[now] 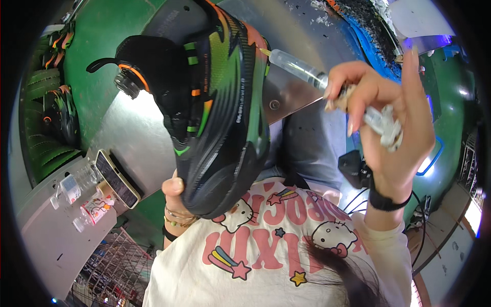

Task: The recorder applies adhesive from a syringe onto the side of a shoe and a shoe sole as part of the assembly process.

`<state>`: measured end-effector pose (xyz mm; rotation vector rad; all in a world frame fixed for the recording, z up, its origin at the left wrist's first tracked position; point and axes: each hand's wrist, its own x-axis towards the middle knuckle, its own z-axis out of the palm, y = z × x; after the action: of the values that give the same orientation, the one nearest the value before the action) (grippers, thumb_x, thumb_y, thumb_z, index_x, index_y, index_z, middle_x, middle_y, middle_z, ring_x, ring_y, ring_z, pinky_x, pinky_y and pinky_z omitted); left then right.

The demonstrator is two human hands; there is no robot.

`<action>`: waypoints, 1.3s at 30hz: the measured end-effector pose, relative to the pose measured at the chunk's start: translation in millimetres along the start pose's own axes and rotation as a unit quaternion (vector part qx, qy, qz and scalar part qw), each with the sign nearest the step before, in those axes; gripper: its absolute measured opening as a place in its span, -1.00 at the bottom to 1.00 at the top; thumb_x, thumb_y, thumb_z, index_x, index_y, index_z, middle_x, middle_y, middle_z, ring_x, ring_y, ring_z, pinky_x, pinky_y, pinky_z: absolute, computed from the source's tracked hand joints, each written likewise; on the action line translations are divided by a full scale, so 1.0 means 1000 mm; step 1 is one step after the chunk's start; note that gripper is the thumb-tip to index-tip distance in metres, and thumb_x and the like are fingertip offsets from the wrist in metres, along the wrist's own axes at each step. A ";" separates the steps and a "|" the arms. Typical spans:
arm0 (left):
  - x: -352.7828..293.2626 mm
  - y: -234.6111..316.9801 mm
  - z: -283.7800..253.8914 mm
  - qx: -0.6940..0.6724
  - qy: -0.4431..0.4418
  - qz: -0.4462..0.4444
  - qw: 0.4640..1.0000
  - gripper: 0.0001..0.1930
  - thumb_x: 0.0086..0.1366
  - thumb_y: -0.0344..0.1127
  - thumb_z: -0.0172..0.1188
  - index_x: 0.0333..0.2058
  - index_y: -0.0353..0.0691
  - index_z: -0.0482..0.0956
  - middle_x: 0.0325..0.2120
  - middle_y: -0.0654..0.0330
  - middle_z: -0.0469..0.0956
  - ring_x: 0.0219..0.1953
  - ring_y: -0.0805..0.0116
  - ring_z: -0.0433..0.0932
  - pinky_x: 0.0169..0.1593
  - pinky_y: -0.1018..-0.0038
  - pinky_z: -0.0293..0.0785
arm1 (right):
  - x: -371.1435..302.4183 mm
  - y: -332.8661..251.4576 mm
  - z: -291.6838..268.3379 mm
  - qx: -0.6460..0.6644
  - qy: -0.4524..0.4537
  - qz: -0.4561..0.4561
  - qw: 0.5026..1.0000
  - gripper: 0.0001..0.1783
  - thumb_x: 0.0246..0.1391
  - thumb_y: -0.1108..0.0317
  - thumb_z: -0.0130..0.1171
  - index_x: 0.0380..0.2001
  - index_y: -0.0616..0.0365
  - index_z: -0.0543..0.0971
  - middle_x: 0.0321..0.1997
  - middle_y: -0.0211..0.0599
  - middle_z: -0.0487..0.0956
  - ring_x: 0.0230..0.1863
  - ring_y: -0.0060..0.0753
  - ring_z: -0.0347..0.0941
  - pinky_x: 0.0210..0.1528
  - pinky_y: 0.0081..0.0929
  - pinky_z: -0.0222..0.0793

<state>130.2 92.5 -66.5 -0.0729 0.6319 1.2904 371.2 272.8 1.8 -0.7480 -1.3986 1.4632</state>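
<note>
A black sneaker (220, 112) with green and orange patterning is held tilted, its toe toward me and its heel away. My left hand (174, 194) is closed on it near the toe; most of the fingers are hidden behind the shoe. A round dial (127, 83) sits on its lacing side. My right hand (381, 97) grips a clear plastic syringe (296, 66) between thumb and fingers, with one finger stretched upward. The syringe's thin yellowish tip meets the side of the shoe near the heel, or lies just in front of it; which, I cannot tell.
Beneath the shoe is a metal work surface (135, 133). A phone (118, 179) and two plastic bottles (76, 187) lie at the left. Further left, similar shoes (60, 112) rest on a green ribbed surface (38, 110). Blue and black residue (365, 38) covers the far right.
</note>
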 end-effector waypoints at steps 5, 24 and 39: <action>0.011 -0.014 0.008 0.132 0.012 -0.024 0.991 -0.11 -0.21 -0.26 0.33 0.13 -0.46 0.13 0.02 -0.07 0.36 0.02 0.16 0.44 0.14 0.31 0.33 | -0.029 -0.016 0.014 -0.049 0.004 0.104 0.993 -0.28 0.30 0.05 -0.68 -0.59 0.35 0.37 -0.62 -0.09 0.35 -0.38 -0.15 0.32 -0.27 -0.35 0.26; 0.054 -0.039 0.033 0.111 -0.104 -0.037 0.988 -0.39 0.02 -0.40 0.25 0.06 -0.39 0.26 -0.05 0.06 0.44 0.00 0.25 0.45 0.11 0.33 0.35 | -0.072 -0.078 0.014 -0.160 0.026 0.073 0.984 -0.26 0.31 0.02 -0.67 -0.78 0.16 0.33 -0.43 -0.04 0.39 -0.36 -0.23 0.28 -0.19 -0.27 0.16; 0.040 0.414 -0.128 -0.005 0.123 0.474 0.872 -0.54 0.23 -0.14 0.10 0.01 -0.33 0.36 -0.03 0.08 0.45 0.01 0.19 0.44 0.13 0.36 0.40 | -0.031 -0.013 -0.031 -0.095 0.157 0.015 0.983 -0.25 0.32 0.01 -0.54 -0.62 0.35 0.47 -0.14 -0.13 0.44 -0.21 -0.32 0.42 -0.14 -0.42 0.29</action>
<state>-291.0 200.8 -71.5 0.0827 0.9300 2.2612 413.3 255.9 3.9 -1.0753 -1.2967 1.1815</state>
